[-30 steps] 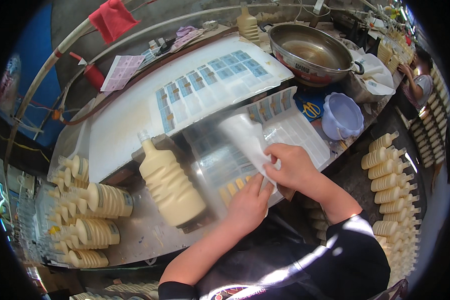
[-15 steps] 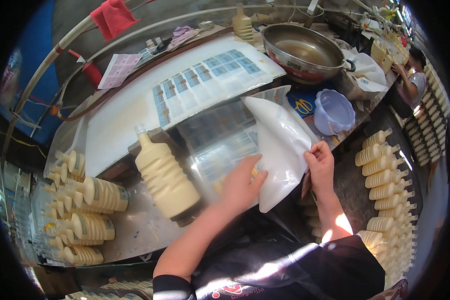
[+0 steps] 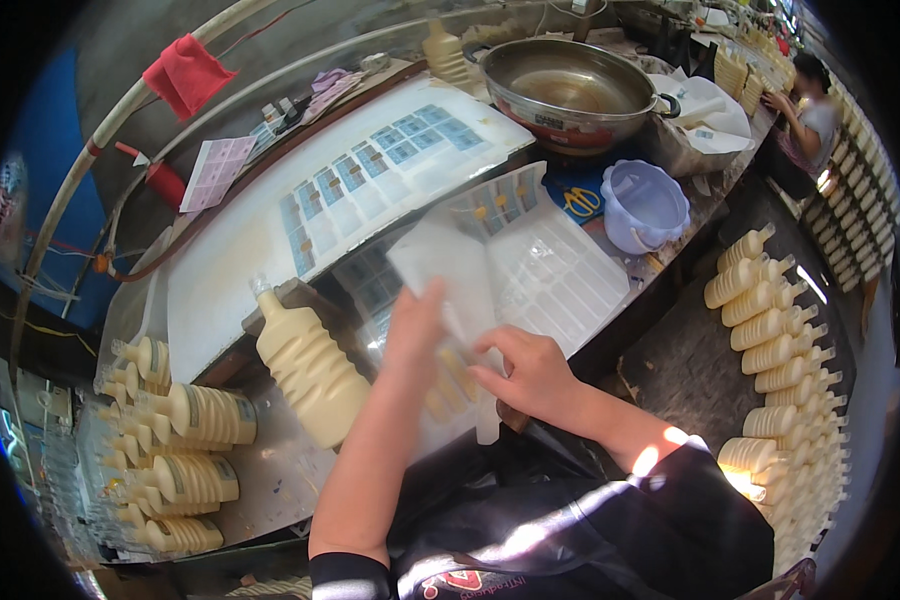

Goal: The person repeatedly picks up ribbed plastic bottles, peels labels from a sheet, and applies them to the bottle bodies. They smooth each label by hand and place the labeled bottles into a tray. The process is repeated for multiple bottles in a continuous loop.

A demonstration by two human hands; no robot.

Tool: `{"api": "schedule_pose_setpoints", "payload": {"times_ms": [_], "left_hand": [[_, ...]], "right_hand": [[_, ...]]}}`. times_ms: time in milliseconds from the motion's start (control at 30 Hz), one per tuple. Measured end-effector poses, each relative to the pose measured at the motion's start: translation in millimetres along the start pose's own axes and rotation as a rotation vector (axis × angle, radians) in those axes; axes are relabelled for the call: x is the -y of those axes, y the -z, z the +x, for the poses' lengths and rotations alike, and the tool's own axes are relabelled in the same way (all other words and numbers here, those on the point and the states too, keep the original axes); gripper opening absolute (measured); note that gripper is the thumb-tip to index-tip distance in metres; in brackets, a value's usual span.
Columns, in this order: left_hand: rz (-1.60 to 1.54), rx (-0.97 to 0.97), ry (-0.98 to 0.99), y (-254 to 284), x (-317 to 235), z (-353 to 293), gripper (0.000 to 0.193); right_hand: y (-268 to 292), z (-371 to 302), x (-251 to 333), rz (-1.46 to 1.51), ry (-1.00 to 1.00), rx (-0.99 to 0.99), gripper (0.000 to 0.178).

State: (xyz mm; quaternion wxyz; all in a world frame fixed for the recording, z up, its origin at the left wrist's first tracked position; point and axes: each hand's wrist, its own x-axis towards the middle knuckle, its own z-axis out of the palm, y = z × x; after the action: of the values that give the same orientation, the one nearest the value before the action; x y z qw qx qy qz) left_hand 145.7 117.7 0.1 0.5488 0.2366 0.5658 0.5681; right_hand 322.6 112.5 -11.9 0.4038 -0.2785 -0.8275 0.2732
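The metal bench [image 3: 260,475] bears a white panel [image 3: 235,245] with rows of bluish labels [image 3: 385,155], and a printed label sheet [image 3: 570,285] lies spread in front of it; any handling above these is best kept light, so nothing beneath gets dragged or scuffed. The pale sheet [image 3: 445,265] is over the front of the bench, left of the label sheet; it asks for opposite edges to be supported, with gentle, even tension, lest it crease or double over. It looks plain, whitish and thin, its outline smeared by motion. A cream, ribbed bottle [image 3: 315,375] lies to its left, apart from it. The left hand [image 3: 416,320] overlaps its lower left, too blurred to tell whether the fingers grip; the right hand [image 3: 530,370] is near its lower edge, thumb and forefinger apart.
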Motion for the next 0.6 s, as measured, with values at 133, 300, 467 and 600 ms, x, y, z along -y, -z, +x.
{"api": "schedule_pose_setpoints", "payload": {"times_ms": [133,300,467,600], "left_hand": [[-0.131,0.067,0.019,17.8,9.2,8.4,0.044],[-0.192,0.074,0.065,18.5,6.4,4.8,0.045],[-0.071,-0.01,0.004,27.2,14.7,10.7,0.046],[-0.072,-0.03,-0.033,15.9,5.2,1.2,0.046]], "right_hand": [[-9.1,27.7,5.6,-0.112,0.026,-0.14,0.025],[-12.3,45.1,-1.7,-0.358,0.074,0.043,0.016],[-18.0,54.4,-7.9,-0.248,0.078,0.037,0.012],[-10.8,57.8,4.8,-0.067,-0.235,0.11,0.019]]}}
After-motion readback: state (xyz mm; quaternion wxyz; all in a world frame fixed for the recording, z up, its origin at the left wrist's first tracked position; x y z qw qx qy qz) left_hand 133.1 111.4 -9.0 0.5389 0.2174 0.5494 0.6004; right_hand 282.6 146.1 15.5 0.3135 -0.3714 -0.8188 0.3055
